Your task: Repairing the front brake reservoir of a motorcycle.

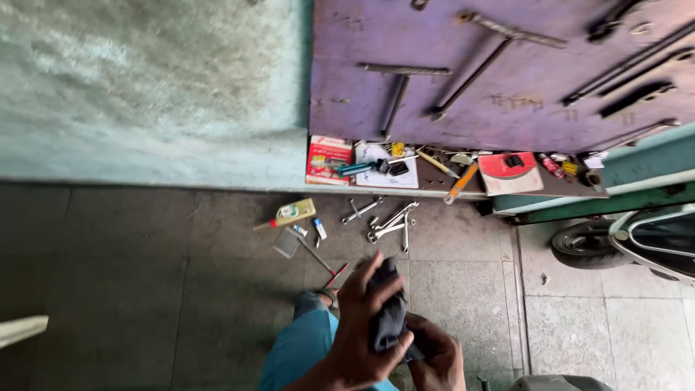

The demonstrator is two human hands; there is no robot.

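— Two hands are showing at the bottom edge, and both are gripping one dark rubber piece. What is getting cut off?

— Quite a lot. The right hand is sitting under the rubber, so only its knuckles and the back are showing; its fingers are curling in beneath the piece. The left hand is wrapping round the rubber from the side, thumb pressing across the front. Whether that piece is a folded tube or a cloth is hard to tell.

— Where is it lying, then?

— Between the two palms, sticking up above the left hand's fingers. A knee in blue trousers is showing just left of the hands.

— And beyond the hands?

— A cluster of spanners is lying on the stone floor ahead; I am counting about five, though they overlap. One small yellow carton is lying ahead and to the left. One scooter wheel is peeking in ahead and to the right, mostly cropped. A purple tool board is hanging farther off, with two T-handled wrenches clearly readable.
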